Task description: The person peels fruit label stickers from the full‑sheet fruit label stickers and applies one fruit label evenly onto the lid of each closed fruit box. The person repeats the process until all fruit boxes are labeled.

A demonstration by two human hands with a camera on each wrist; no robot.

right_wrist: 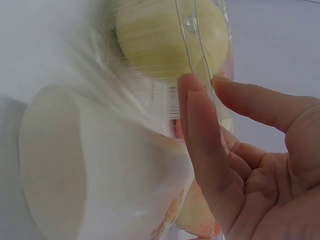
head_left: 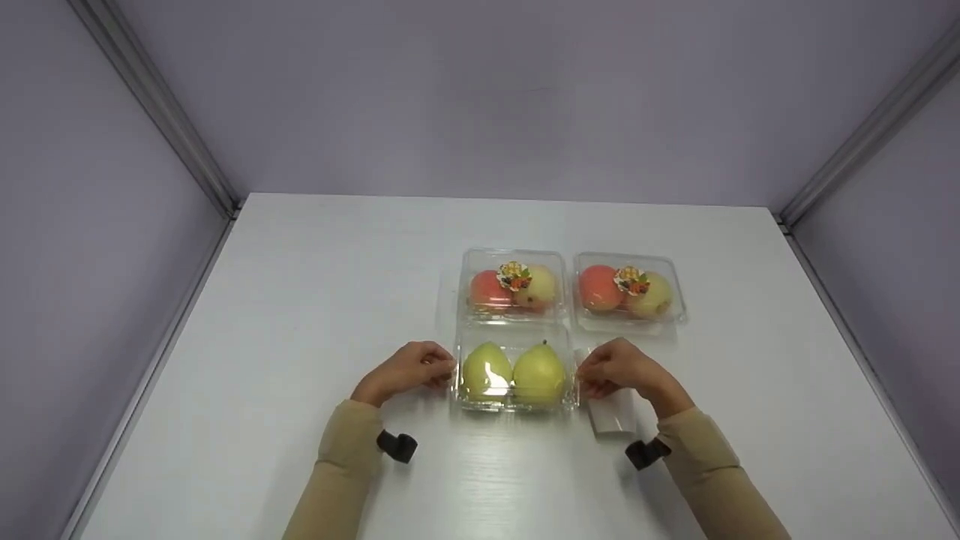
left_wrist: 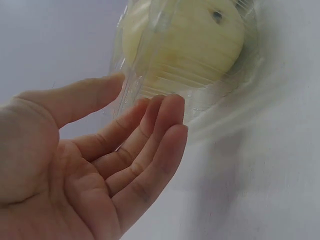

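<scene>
Pear box (head_left: 514,373) of thin clear plastic sits on the white worktop (head_left: 300,300) just in front of two similar boxes of red-and-yellow fruit (head_left: 512,286) (head_left: 628,292), near the front middle. From the head view, the left hand (head_left: 409,369) meets its left end and the right hand (head_left: 621,369) its right end, both forearms angled inward, wrists low. A small white container (head_left: 613,414) lies just under the right hand.

From the left wrist, the left hand's (left_wrist: 90,165) fingers are nearly straight, palm up, fingertips and thumb touching the box's (left_wrist: 190,60) edge; a loose grip, not clamped.

From the right wrist, the right hand's (right_wrist: 240,150) fingers lie straight against the box wall (right_wrist: 200,45), thumb apart, beside the white container (right_wrist: 85,165).

I judge the shell light, slick and easily crushed, the pears giving it weight; the rimmed ends look the safest hold.
</scene>
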